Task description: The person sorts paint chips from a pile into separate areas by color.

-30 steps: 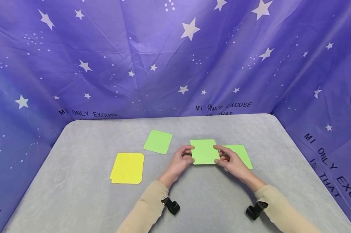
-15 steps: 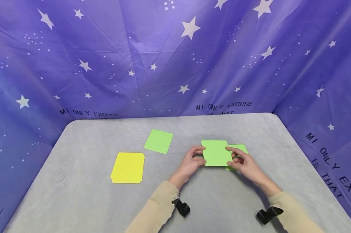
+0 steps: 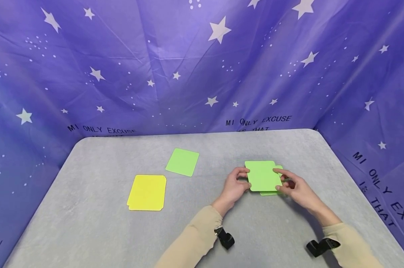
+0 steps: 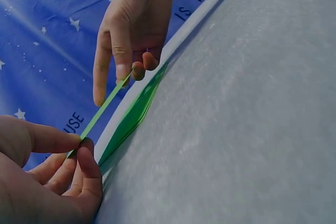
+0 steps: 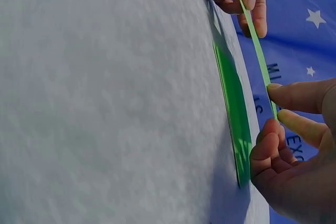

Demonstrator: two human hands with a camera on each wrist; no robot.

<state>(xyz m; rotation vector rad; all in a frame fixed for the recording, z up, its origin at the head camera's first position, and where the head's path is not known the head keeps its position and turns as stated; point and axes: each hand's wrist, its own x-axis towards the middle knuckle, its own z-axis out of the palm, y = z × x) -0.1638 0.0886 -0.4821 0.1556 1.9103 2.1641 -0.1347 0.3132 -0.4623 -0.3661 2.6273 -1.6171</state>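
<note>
Between the two hands is a thin green square card (image 3: 263, 176), held level above the table. My left hand (image 3: 233, 188) pinches its left edge between thumb and fingers; my right hand (image 3: 299, 191) pinches the right edge the same way. Below it, more green cards (image 3: 269, 193) lie on the table, mostly covered in the head view. In the right wrist view this lower green stack (image 5: 233, 119) shows layered edges. A gap separates the held card (image 4: 102, 109) from the stack in the left wrist view.
A single green card (image 3: 182, 162) lies on the grey table (image 3: 98, 230), left of the hands. Nearer the front left is a pile of yellow square cards (image 3: 147, 192), slightly misaligned. A purple star-patterned curtain (image 3: 188, 56) hangs behind the table and at its sides.
Both hands have carried the held green card to the right, until it covers most of the green cards lying there. The yellow pile and the single green card stay put.
</note>
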